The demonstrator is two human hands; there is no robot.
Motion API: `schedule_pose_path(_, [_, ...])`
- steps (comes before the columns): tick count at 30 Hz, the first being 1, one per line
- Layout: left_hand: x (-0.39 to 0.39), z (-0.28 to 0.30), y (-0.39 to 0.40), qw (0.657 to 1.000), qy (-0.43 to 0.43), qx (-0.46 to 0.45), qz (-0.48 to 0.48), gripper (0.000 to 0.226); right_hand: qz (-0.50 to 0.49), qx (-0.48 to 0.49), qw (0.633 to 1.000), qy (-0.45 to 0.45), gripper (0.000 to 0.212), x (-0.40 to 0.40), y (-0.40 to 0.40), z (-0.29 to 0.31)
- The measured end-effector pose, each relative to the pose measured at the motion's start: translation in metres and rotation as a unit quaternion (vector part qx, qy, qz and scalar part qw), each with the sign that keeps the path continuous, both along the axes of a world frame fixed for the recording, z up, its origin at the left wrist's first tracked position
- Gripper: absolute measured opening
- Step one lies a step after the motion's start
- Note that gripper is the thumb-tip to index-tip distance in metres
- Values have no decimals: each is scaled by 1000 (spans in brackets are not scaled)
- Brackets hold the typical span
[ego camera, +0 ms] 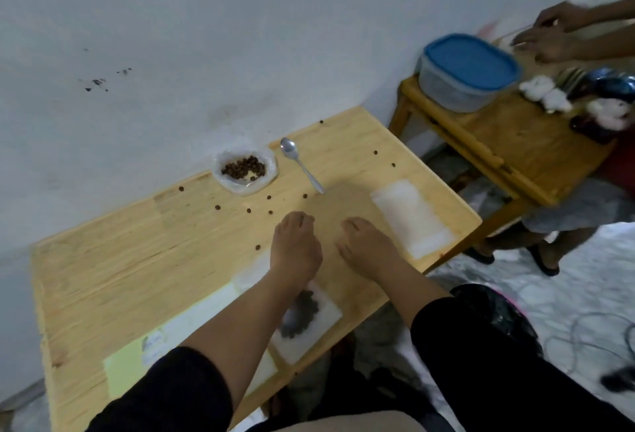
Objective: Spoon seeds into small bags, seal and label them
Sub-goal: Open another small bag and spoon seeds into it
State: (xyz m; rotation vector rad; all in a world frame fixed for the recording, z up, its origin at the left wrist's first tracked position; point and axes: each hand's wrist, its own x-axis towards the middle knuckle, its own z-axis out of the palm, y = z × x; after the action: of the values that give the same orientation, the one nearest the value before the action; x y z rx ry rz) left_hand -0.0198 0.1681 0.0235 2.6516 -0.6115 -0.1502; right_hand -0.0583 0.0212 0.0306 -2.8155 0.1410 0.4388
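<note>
On the wooden table (137, 259) an open clear bag of brown seeds (244, 168) sits by the wall, with a metal spoon (300, 163) lying to its right. Loose seeds (269, 198) are scattered around them. My left hand (295, 246) hovers mid-table with curled fingers, and a dark seed shows at its fingertips. My right hand (366, 242) is beside it, knuckles up, its fingertips hidden. A flat stack of empty small bags (410, 216) lies to the right. A small bag holding seeds (305, 314) lies under my left forearm. A yellow label sheet (127, 369) lies near the front edge.
A second wooden table (515, 149) stands at the right with a blue-lidded container (467, 70) and white fluffy items (549, 96). Another person's hands (549, 36) work there, and their feet (546, 261) stand by my table's corner. Cables (584, 328) lie on the floor.
</note>
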Motion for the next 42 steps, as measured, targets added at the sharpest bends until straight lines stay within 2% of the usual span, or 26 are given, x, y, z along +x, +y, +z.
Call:
schedule_pose_path(8, [19, -11, -99, 992, 115, 22, -42, 44, -142, -19, 990, 0, 60, -5, -106, -7])
schedule_pose_path(12, [28, -19, -134, 988, 153, 16, -29, 52, -157, -1, 988, -9, 64, -5, -138, -24])
schedule_pose_path(17, [49, -34, -161, 986, 161, 31, -11, 57, -158, 18, 987, -7, 71, -4, -148, -43])
schedule_pose_path(19, [52, -34, -166, 983, 182, 5, 17, 55, -162, 27, 986, -14, 72, -5, -148, -46])
schedule_pose_path(24, [50, -31, -170, 986, 123, -98, 61, 35, -175, 42, 983, -41, 73, -6, -148, -48])
schedule_pose_path(27, [50, -25, -172, 979, 117, -142, 88, 18, -184, 53, 981, -36, 73, -4, -150, -47])
schedule_pose_path(29, [51, -20, -172, 975, 107, -165, 100, 15, -191, 63, 979, -39, 71, -2, -152, -43])
schedule_pose_path(33, [56, -13, -165, 967, 108, -201, 109, 18, -217, 117, 959, -139, 56, 9, -156, -25])
schedule_pose_path(36, [63, -4, -154, 966, 81, -233, 73, 20, -216, 160, 936, -227, 50, 25, -152, -3])
schedule_pose_path(39, [70, 14, -140, 957, 59, -281, 52, 24, -203, 192, 924, -261, 46, 42, -141, 20])
schedule_pose_path(42, [77, 35, -122, 927, 76, -347, 120, 17, -166, 178, 926, -287, 27, 57, -121, 36])
